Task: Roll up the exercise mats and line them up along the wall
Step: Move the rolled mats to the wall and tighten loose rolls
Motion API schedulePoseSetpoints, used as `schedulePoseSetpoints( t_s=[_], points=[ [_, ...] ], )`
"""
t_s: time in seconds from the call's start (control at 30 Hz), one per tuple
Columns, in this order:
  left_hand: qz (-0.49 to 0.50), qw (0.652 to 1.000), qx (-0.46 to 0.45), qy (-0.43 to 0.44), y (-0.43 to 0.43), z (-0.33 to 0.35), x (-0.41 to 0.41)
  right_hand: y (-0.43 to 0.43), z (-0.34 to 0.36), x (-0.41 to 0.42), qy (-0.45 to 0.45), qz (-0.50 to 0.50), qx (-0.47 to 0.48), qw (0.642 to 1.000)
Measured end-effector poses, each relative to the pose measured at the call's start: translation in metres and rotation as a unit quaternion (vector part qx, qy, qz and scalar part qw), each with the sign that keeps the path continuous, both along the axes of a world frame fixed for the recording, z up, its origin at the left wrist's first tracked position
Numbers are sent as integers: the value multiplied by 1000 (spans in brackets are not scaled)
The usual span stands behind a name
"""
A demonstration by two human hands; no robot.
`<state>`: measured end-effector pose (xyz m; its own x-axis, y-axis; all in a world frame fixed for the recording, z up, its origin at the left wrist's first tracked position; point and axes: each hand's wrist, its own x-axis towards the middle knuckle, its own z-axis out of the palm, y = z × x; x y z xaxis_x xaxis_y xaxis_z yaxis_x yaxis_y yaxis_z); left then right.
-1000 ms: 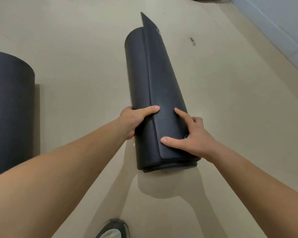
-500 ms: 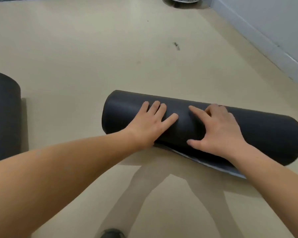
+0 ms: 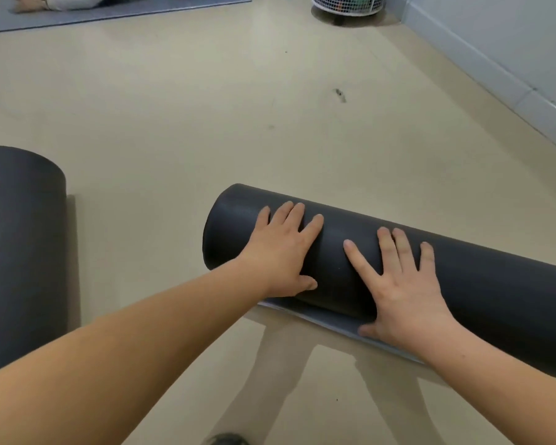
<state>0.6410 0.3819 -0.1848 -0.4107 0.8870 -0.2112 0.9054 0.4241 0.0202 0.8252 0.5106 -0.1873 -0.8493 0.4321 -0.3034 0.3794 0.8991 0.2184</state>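
- Rolled dark mat (image 3: 479,290) lies on the floor (image 3: 206,123), centre to right edge of the frame.
- Left hand (image 3: 283,252) and right hand (image 3: 402,284) press flat on it, fingers straight.
- Second rolled mat (image 3: 20,245) lies at the left edge.

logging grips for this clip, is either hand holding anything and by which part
Nothing is gripped. The left hand and right hand press flat, fingers straight, on top of the rolled mat.

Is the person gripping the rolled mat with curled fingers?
No, the left hand and the right hand both lie flat on the rolled mat with fingers straight.
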Motion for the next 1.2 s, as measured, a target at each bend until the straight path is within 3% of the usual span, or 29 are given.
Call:
schedulePoseSetpoints(
  t_s=[0.1, 0.2, 0.33, 0.4, 0.47, 0.57, 0.8, 0.93, 1.07, 1.2],
  points=[
    [14, 1000, 21, 16, -12, -2, 12, 10, 36, -14, 37, -5, -71, 997],
    [10, 998, 49, 45, -53, -18, 37, 14, 42, -18, -12, -3, -105, 994],
    [4, 978, 209, 5, -100, -37, 37, -1, 20, -11, -47, 10, -94, 994],
    [140, 967, 205, -52, -105, -23, 12, -3, 20, -9, -44, 10, -92, 995],
    [301, 934, 124, -146, -104, -9, -14, -2, 20, -7, -37, 7, -89, 995],
    [364, 890, 117, -247, -103, -9, -33, -2, 16, -3, -33, 7, -95, 995],
    [322, 924, 128, -164, -100, -9, -35, 3, 11, -3, -21, 11, -107, 994],
    [306, 927, 139, -163, -96, -7, -33, 5, 11, 0, -16, 13, -100, 995],
    [300, 941, 82, -132, -90, -3, -24, 7, 9, 7, -13, 7, -101, 995],
    [114, 993, 17, -16, -69, 11, 21, 12, 10, 8, -34, 15, -128, 991]
  ],
)
